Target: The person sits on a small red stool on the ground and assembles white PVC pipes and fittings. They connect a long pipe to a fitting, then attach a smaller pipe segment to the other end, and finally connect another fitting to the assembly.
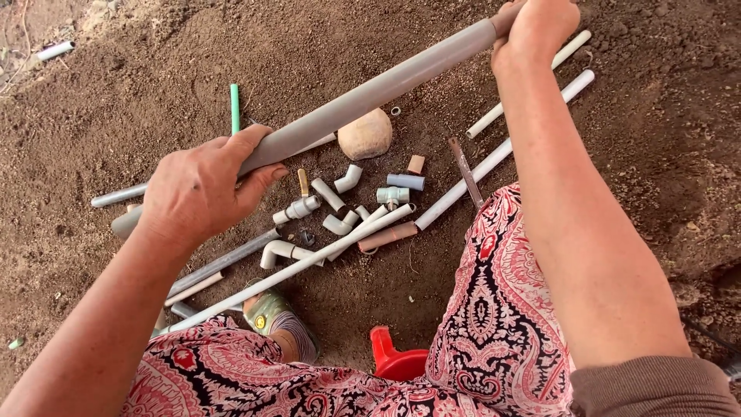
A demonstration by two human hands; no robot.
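Left hand (202,189) and right hand (536,31) both clench a long grey pipe (370,96) above scattered fittings (340,205)

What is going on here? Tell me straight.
A person sitting over bare soil holds a long grey pipe in both hands: the left hand wraps its lower part, the right hand its upper end. Below it lie small elbow fittings, thin white pipes, a green tube and a round stone.
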